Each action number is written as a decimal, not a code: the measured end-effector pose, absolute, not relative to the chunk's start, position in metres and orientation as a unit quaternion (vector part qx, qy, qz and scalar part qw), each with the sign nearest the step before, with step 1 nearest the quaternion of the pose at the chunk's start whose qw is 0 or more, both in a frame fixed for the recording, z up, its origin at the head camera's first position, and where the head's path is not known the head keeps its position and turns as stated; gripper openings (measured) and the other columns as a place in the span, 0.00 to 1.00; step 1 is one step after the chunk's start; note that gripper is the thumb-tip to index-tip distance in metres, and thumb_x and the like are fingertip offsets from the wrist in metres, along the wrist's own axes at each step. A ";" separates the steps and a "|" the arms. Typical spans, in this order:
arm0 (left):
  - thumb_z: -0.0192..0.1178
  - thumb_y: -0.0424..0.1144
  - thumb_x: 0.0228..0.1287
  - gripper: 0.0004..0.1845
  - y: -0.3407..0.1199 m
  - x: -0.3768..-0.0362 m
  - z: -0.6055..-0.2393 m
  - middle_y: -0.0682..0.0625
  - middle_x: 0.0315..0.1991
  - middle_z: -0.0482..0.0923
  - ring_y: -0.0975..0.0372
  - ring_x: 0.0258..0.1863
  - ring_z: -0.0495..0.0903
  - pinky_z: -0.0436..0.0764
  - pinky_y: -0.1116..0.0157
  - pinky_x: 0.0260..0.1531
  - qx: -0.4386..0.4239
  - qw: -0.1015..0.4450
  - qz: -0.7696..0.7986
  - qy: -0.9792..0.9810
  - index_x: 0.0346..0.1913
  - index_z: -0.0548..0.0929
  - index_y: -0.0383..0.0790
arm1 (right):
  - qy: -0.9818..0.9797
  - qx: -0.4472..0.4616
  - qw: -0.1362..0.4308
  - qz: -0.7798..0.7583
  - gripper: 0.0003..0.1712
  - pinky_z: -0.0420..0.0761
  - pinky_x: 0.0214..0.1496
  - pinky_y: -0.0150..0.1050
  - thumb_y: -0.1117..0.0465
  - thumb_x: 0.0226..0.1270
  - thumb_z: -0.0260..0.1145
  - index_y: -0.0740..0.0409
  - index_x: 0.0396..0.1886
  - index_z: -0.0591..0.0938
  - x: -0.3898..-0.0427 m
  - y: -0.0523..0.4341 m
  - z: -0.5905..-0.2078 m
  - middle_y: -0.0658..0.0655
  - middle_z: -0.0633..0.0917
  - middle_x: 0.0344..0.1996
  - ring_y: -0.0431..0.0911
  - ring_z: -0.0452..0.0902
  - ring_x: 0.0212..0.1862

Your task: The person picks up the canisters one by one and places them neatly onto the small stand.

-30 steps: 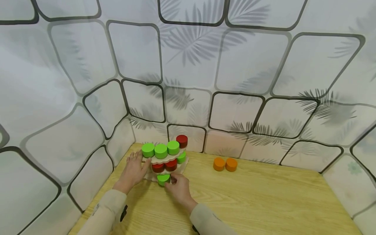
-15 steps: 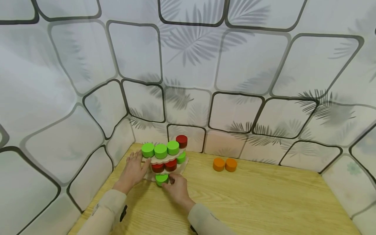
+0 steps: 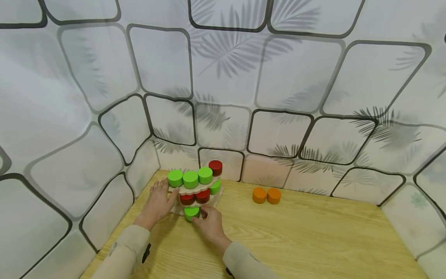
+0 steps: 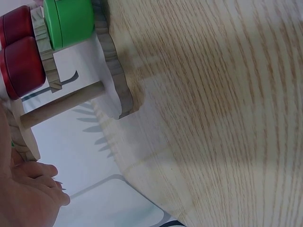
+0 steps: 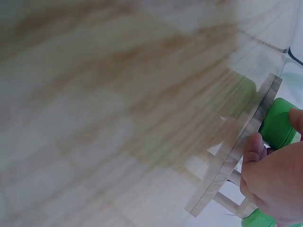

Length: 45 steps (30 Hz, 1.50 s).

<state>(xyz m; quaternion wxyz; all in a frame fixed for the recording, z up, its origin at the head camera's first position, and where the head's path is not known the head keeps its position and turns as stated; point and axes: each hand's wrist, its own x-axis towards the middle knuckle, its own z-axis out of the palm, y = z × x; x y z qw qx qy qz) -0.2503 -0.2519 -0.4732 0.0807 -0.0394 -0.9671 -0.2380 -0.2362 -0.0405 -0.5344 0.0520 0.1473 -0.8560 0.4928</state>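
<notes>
A tiered wooden stand point(image 3: 189, 192) with wavy edges stands in the table's left back corner. My left hand point(image 3: 158, 201) grips its left side at the top tier; the left wrist view shows bent fingers point(image 4: 42, 172) by that edge. With my right hand point(image 3: 211, 226) I pinch a green round block point(image 3: 192, 214) on the bottom tier, at the front; the right wrist view shows thumb and finger against this green block point(image 5: 278, 124). Several green blocks point(image 3: 191, 179) and a red block point(image 3: 215, 167) sit on top. Red blocks point(image 3: 203, 195) and another green block point(image 3: 215, 186) occupy the middle tier.
Two orange round blocks point(image 3: 266, 195) stand side by side on the wooden table point(image 3: 313, 240), right of the stand near the back wall. Patterned walls point(image 3: 223, 128) rise behind the table and at both sides.
Between one second and half a second ago, my right hand moved slightly left with the green block on the bottom tier. Since then both hands look still; the left stayed put throughout.
</notes>
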 end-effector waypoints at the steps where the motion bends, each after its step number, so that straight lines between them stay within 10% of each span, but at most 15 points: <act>1: 0.39 0.56 0.87 0.42 -0.252 -0.251 -0.473 0.21 0.78 0.57 0.26 0.80 0.49 0.49 0.31 0.79 -0.040 0.081 -0.237 -0.967 0.78 0.56 0.16 | -0.855 0.148 0.051 0.494 0.11 0.65 0.32 0.30 0.64 0.59 0.79 0.63 0.28 0.84 -0.236 -0.040 -0.534 0.58 0.79 0.26 0.37 0.64 0.30; 12: 0.38 0.56 0.87 0.42 -0.252 -0.252 -0.475 0.21 0.78 0.55 0.25 0.79 0.49 0.49 0.31 0.79 -0.042 0.083 -0.236 -0.967 0.78 0.55 0.15 | -0.847 0.115 0.033 0.517 0.20 0.77 0.39 0.30 0.62 0.60 0.79 0.64 0.52 0.90 -0.231 -0.026 -0.528 0.59 0.89 0.41 0.44 0.79 0.41; 45: 0.39 0.56 0.87 0.42 -0.252 -0.250 -0.472 0.20 0.78 0.55 0.25 0.79 0.47 0.48 0.31 0.79 -0.041 0.077 -0.244 -0.966 0.78 0.54 0.16 | -0.847 -0.060 0.105 0.517 0.31 0.85 0.63 0.57 0.58 0.69 0.75 0.72 0.66 0.80 -0.268 0.124 -0.514 0.72 0.85 0.58 0.64 0.82 0.60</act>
